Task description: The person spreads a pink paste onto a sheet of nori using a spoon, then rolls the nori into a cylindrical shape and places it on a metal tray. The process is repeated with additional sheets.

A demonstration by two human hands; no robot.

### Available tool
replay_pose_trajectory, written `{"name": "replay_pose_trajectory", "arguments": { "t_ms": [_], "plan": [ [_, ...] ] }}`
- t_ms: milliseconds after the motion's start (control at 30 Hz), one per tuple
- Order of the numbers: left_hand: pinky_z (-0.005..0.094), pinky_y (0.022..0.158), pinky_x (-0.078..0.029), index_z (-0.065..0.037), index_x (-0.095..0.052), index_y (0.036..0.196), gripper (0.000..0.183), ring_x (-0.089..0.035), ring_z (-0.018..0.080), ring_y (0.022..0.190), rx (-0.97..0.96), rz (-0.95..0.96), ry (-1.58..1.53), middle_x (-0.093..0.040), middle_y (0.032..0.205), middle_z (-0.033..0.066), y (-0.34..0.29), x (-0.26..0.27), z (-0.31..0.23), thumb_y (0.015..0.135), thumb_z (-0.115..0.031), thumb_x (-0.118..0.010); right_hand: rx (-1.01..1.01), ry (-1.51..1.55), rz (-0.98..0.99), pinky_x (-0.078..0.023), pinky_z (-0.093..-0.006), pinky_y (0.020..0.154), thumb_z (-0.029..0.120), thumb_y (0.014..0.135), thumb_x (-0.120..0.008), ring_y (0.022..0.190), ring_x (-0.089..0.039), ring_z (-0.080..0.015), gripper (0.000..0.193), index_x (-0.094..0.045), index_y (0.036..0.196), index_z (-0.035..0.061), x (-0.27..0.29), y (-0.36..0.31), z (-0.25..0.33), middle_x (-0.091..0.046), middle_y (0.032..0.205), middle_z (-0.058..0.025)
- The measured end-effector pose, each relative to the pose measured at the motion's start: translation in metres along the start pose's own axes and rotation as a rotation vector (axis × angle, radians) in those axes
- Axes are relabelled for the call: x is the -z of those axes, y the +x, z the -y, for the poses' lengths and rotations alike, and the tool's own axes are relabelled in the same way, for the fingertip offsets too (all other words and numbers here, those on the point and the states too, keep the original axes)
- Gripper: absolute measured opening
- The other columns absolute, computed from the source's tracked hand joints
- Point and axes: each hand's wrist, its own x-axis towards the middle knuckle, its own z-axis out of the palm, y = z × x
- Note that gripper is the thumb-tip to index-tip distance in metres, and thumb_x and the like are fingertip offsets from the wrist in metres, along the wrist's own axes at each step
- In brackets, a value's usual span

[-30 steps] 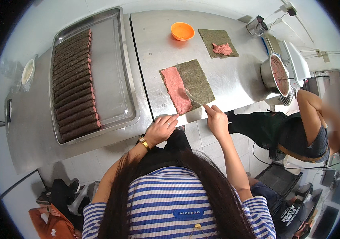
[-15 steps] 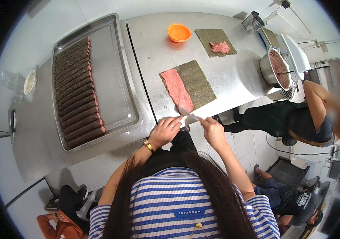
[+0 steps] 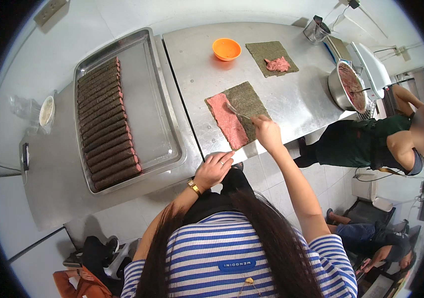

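Seaweed sheet [image 3: 245, 102], dark green with a pink meat-paste strip [image 3: 227, 120], lies mid-table. Since a second ago the right hand [image 3: 266, 132], gripping a metal fork [image 3: 235, 110], moved far onto the paste; the left hand [image 3: 214, 169], open, retreated to the near edge.

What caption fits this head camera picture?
Right hand spreads pink paste on a seaweed sheet with a utensil.

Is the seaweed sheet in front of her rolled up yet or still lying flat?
Flat. The seaweed sheet lies spread on the steel table, pink paste covering its left half.
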Motion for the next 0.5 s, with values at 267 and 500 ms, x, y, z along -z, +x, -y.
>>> {"name": "replay_pose_trajectory", "arguments": {
  "t_ms": [267,500],
  "plan": [
    [0.0306,0.085,-0.043,-0.009,-0.062,0.103,0.021,-0.056,0.0160,0.107,0.011,0.026,0.002,-0.058,0.129,0.0003,0.000,-0.002,0.000,0.086,-0.020,-0.062,0.235,0.024,0.260,-0.052,-0.0416,0.064,0.005,0.079,-0.058,0.073,-0.064,-0.0330,0.027,-0.071,0.102,0.0117,0.035,-0.032,0.015,-0.061,0.078,-0.0110],
    [0.0309,0.087,-0.042,-0.010,-0.061,0.103,0.022,-0.055,0.0161,0.108,0.016,0.033,0.017,-0.058,0.129,-0.0003,0.003,0.001,-0.002,0.085,-0.021,-0.063,0.067,0.013,-0.059,-0.052,-0.0434,0.064,0.004,0.079,-0.056,0.072,-0.064,-0.0339,0.029,-0.070,0.103,0.0106,0.007,0.023,0.008,-0.061,0.079,-0.0121]
  ]
}}
